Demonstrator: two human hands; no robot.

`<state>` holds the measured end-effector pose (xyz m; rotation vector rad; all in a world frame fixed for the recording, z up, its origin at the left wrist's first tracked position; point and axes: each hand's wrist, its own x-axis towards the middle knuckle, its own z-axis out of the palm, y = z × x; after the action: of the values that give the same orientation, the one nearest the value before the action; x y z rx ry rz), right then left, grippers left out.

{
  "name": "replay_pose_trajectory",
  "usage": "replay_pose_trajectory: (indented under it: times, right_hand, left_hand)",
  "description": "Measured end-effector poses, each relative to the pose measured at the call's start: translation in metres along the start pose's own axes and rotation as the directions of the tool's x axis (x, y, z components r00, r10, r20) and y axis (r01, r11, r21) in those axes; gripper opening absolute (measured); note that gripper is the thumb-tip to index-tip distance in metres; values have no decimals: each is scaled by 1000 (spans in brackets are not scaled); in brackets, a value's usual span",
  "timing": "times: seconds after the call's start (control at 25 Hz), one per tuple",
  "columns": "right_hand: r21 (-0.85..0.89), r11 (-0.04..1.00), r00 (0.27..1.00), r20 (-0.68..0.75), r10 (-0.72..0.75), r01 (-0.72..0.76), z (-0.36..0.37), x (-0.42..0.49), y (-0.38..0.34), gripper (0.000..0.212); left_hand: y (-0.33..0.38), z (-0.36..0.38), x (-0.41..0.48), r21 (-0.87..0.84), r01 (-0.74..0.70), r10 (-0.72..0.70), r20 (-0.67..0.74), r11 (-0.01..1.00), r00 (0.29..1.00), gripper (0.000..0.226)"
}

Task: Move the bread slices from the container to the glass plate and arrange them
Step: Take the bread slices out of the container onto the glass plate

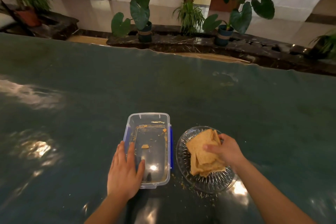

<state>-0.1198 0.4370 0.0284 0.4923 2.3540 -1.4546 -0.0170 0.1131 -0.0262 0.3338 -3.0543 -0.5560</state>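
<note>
Resting on the bread (201,152), the right hand (225,150) has its fingers curled over the far right edge of the stack and its thumb pressed on top, so the slices lie directly under it and slightly toward the container (149,149). All the bread sits piled on the plate (183,152), near the worktop's near edge; the stack's long axis runs from the plate's far rim toward the person, tilted a little to the right. The left hand (125,171) lies flat and open, holding nothing, over the container's near left corner. Only crumbs remain in the container, whose long axis also runs away from the person. Arranging looks like the right hand's job, being the nearer.
</note>
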Motion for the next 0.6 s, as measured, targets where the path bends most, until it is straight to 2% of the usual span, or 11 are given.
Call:
replay_pose_trajectory:
  times: [0.12, 0.28, 0.44, 0.6]
  right_hand:
    - [-129, 991, 999, -23, 35, -37, 2, 8, 26, 52]
    - [-395, 918, 990, -117, -81, 29, 3, 14, 41, 54]
    - [-401, 916, 992, -110, -60, 11, -2, 15, 43, 50]
    - [-331, 943, 997, -71, -5, -19, -2, 14, 48, 46]
  left_hand:
    - [1, -3, 5, -8, -8, 8, 30, 1000, 1000, 75]
    - [3, -10, 9, -79, 10, -7, 43, 997, 999, 73]
    - [5, -16, 17, -204, 75, -69, 36, 976, 997, 67]
    - [0, -27, 35, -228, 122, -124, 4, 966, 992, 68]
